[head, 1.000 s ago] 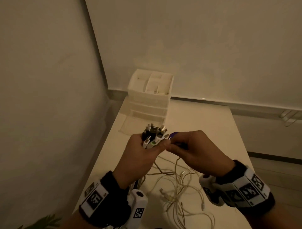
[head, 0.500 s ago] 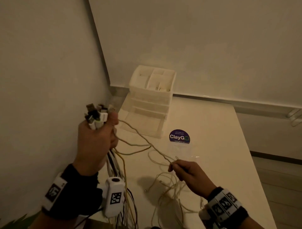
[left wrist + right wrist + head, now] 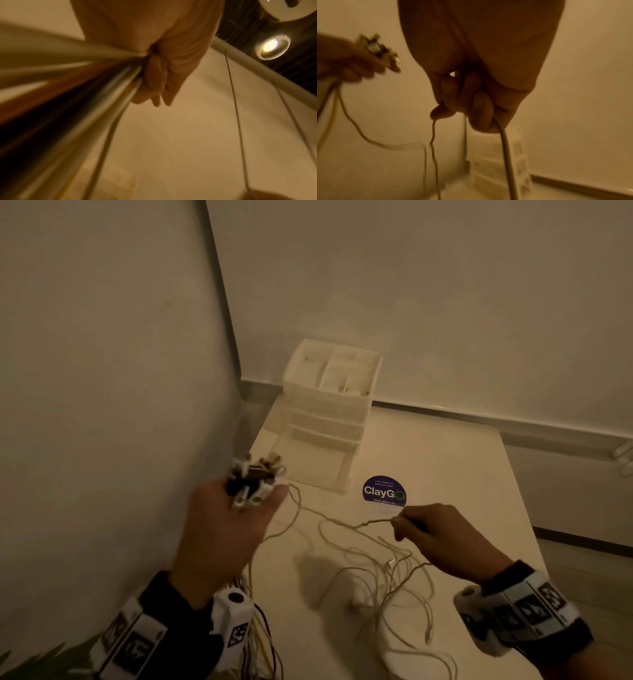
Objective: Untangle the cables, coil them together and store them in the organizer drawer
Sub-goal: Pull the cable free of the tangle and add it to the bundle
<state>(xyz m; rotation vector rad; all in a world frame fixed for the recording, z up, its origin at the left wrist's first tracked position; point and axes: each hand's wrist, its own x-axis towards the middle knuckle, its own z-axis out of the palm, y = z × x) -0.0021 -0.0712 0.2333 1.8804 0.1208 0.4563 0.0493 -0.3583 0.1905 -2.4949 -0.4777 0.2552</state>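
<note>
My left hand (image 3: pixel 233 529) grips a bundle of cable plugs (image 3: pixel 253 479) held up at the table's left side; the cords hang below my wrist and show as blurred streaks (image 3: pixel 72 102) in the left wrist view. My right hand (image 3: pixel 431 532) pinches a thin pale cable (image 3: pixel 346 523) that stretches back to the left hand. In the right wrist view, curled fingers (image 3: pixel 471 97) hold cords (image 3: pixel 503 148) that hang down. A loose tangle of pale cables (image 3: pixel 387 577) lies on the table below both hands. The white organizer (image 3: pixel 329 405) stands at the back, its bottom drawer (image 3: pixel 311 460) pulled out.
A round purple ClayGo sticker (image 3: pixel 384 490) lies on the white table (image 3: pixel 445 474) right of the drawer. Walls close in at the left and behind the organizer. The table's right edge drops to the floor. A green leaf (image 3: pixel 30 659) shows at the bottom left.
The hands parted from a joined hold. My left hand swung left with the plug bundle, then came back toward the centre. My right hand drew one cable out to the right.
</note>
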